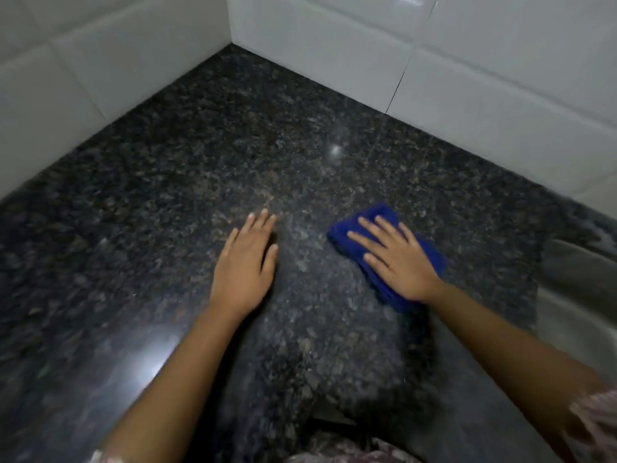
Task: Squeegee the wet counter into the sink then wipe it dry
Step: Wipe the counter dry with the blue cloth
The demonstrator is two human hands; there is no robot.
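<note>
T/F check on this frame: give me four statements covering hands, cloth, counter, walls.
1. The right hand presses flat on the blue cloth, fingers straight. True.
2. The left hand holds a squeegee. False: it holds nothing and rests flat on the bare counter.
3. The blue cloth lies in the sink. False: it lies on the counter, to the left of the sink, which shows only at the right edge.
4. White tiled walls meet in a corner at the far end of the counter. True.
</note>
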